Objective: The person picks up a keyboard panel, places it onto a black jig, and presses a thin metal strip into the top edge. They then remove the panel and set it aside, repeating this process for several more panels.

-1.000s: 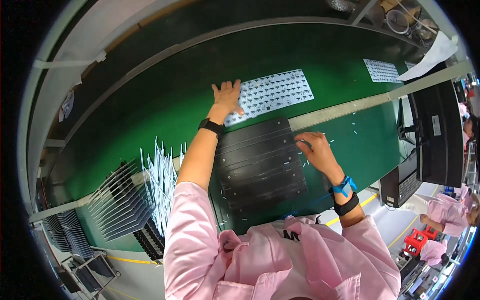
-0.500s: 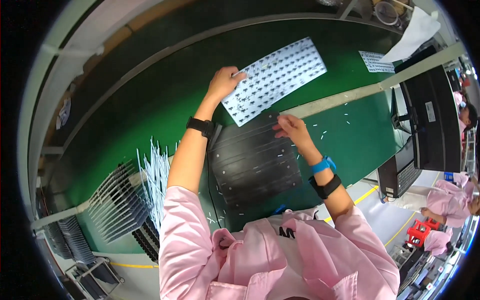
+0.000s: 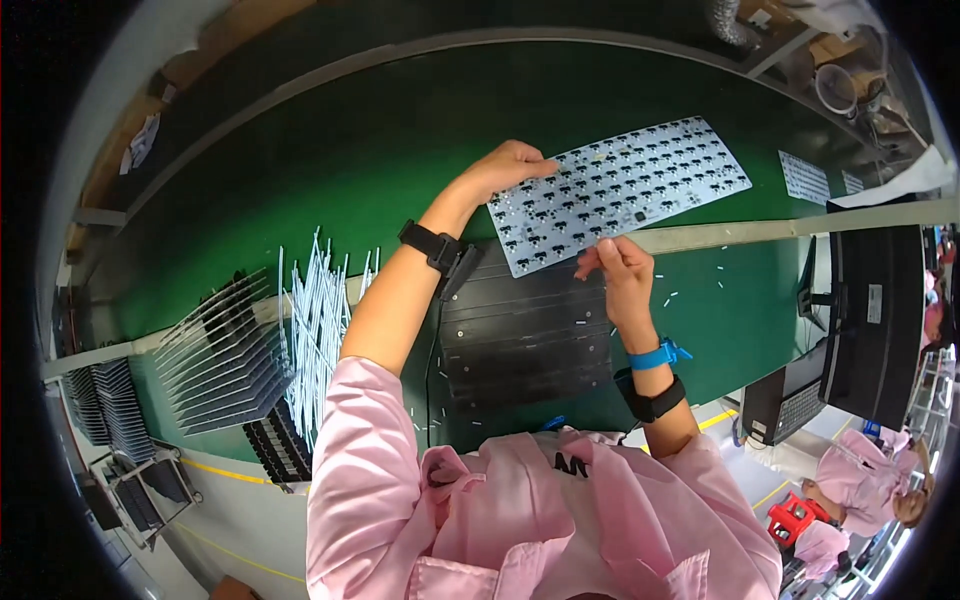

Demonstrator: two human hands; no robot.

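white keyboard circuit board (image 3: 620, 190) held up over the green conveyor belt (image 3: 330, 170), tilted, its near long edge just above the stack of black plates (image 3: 525, 330) on the bench in front of the person. board is long, thin, flat, dotted all over with small dark components in rows.

handling, as a judgement: looks light and fairly stiff, though a sheet this long and thin would likely flex if carried by one corner. populated face looks fragile, so edges and corners are the places to take it, fingers off the parts. smooth surface, could slip from a loose pinch.

left hand (image 3: 505, 170): closed on the board's left short end, fingers curled over the top edge, thumb side hidden behind the board. black wrist strap (image 3: 430, 245) on that forearm, with a dark cord running down from it.

right hand (image 3: 620, 270): pinching the board's near long edge from below, about midway along, thumb and forefinger shut on the rim, other fingers folded loosely. blue band (image 3: 655, 355) and a black band (image 3: 652, 398) on that wrist.

around: bundle of thin white strips (image 3: 315, 320) lies left of the black stack, fanned grey-black plates (image 3: 225, 355) further left. small white bits scattered on the green mat near the right hand. more white patterned sheets (image 3: 805, 175) lie far right on the belt, well apart. dark monitor (image 3: 875, 310) at right edge. another person in pink (image 3: 865, 475) sits low right, not involved.
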